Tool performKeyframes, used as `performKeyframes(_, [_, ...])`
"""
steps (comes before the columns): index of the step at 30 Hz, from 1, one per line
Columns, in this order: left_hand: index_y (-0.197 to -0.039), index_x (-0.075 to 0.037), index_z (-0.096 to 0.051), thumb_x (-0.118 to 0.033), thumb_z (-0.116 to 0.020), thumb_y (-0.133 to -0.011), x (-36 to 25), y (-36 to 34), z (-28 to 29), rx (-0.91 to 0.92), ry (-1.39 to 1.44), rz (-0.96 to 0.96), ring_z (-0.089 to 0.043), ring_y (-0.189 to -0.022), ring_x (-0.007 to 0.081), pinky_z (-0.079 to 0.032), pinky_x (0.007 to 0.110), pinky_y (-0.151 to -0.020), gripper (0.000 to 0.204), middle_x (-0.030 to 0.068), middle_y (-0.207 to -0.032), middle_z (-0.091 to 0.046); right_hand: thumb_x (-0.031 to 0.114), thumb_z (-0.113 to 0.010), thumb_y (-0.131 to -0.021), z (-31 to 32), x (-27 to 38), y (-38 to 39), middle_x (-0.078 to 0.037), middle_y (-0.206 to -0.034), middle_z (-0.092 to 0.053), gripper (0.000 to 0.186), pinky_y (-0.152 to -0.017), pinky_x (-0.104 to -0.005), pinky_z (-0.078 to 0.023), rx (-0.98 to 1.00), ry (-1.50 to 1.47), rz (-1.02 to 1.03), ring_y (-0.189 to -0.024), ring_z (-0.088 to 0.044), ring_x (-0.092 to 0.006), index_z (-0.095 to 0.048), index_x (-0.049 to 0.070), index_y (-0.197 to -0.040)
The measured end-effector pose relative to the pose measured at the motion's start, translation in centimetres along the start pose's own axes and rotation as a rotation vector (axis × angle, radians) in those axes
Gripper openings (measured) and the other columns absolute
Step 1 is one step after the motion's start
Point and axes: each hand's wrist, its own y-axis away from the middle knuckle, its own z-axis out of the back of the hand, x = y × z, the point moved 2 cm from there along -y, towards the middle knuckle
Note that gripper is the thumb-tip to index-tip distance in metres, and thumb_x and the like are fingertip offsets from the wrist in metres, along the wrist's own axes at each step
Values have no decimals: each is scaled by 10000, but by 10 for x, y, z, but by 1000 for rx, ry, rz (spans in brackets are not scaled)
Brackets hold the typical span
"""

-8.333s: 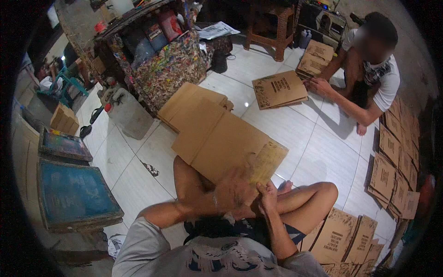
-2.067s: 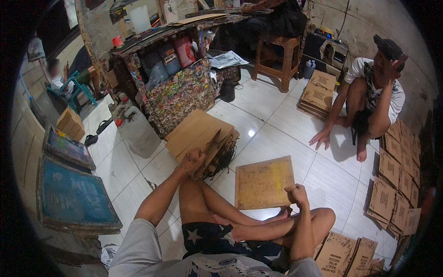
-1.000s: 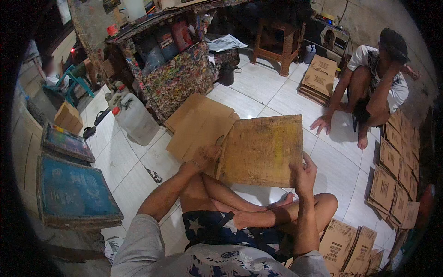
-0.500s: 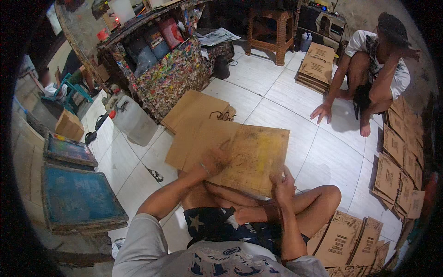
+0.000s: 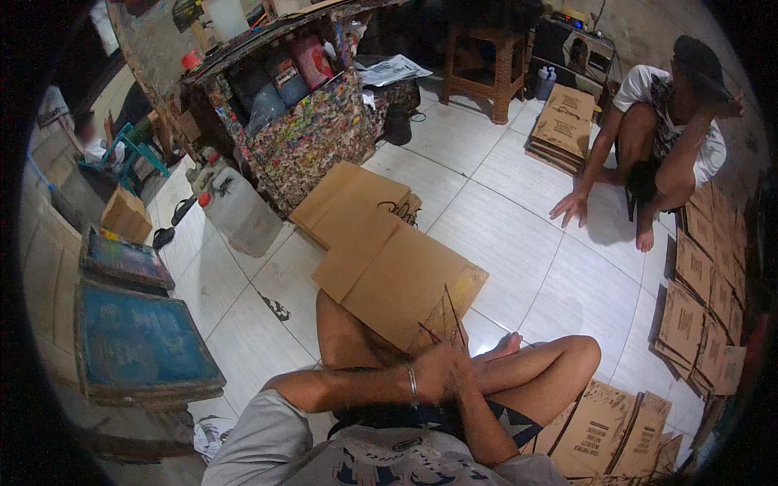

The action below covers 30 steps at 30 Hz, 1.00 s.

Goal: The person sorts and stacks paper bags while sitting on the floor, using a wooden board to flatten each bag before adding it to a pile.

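Observation:
A flat brown paper bag [image 5: 401,279] lies across my knee, overlapping a pile of the same bags [image 5: 356,202] on the tiled floor. My left hand [image 5: 431,371], a bangle on its wrist, and my right hand [image 5: 468,379] meet at the bag's near corner. Both are closed on thin dark handle cords [image 5: 448,317] that rise from that corner. My crossed legs lie under and beside the bag.
Another person [image 5: 664,138] sits at the far right beside a stack of printed bags [image 5: 567,121]. More printed bags line the right edge [image 5: 705,300] and lower right [image 5: 600,421]. A white jerrycan [image 5: 239,215], a paint-splattered table [image 5: 316,138] and framed screens [image 5: 138,340] stand left.
The brown bag, held up between my hands a second ago, has come down flat onto my knee. My hands have moved together to its near corner and closed on the cords.

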Motion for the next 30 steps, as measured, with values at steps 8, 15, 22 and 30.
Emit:
performKeyframes(8, [-1212,-72,-524,-445,-588,-831,74,73,2,-401,341,154,-517,-1116,358,-370,468,-980,537,155,-1219,-555,-88,-573,-815,40,-17,-20,-102,-1081,-649,406,-869,-332,-507,-44,183,-78,-969,-627,-194,-515,-11,-1209])
performKeyframes(15, [-1443,3,-248,-456,-586,-876,200,125,-1,-745,264,825,-344,-1328,379,-248,444,-1122,804,210,-1441,-371,-80,-624,-784,6,62,0,-92,-1107,-640,471,-868,-299,-495,65,203,-45,-991,-615,-172,-505,-21,-1235])
performKeyframes(22, [-1388,58,-318,-244,-562,-935,173,147,16,-656,1858,499,-483,-1247,261,-436,405,-1007,596,197,-1362,-467,-60,-605,-798,40,116,-33,-85,-1109,-651,491,-846,-295,-495,136,381,-13,-970,-623,-158,-492,-23,-1275])
performKeyframes(30, [-1332,20,-400,-123,-576,-934,169,131,-6,-599,1959,513,-583,-1120,237,-523,381,-914,458,147,-1268,-548,114,-597,-908,71,107,-46,-112,-1092,-650,607,-752,-244,-496,30,576,84,-873,-619,-122,-328,26,-1444])
